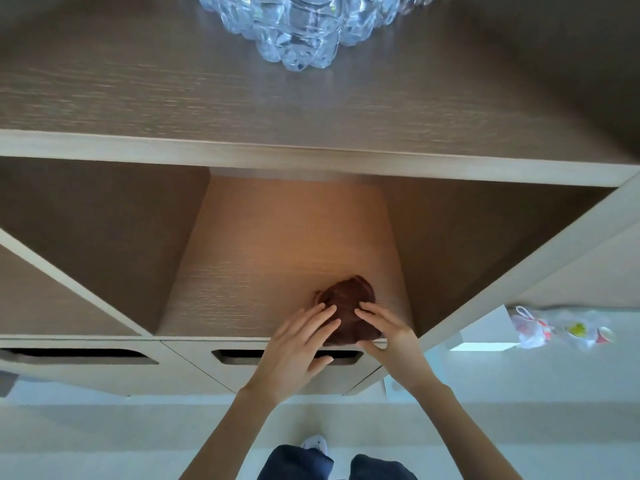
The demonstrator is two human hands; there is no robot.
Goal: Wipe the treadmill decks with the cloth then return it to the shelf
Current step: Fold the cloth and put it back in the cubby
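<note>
Up top, a tight cluster of clear plastic bottles point(298, 26); runs off the upper edge. Lower down, two pale drawer fronts side by side: left drawer point(104, 372) and middle drawer point(194, 355), each with a dark slotted hand-hole, both closed. At the right, on the pale floor point(104, 438), a crumpled clear plastic bag point(561, 329); holds red, yellow and white bits too blurred to name. At the bottom edge, dark blue trouser legs point(298, 462) and the toe of a white slipper point(315, 443).

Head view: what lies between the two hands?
The bunched brown cloth, at the front edge of the shelf. The left hand and right hand flank it, fairly straight fingers touching it. The head view shows this.
</note>
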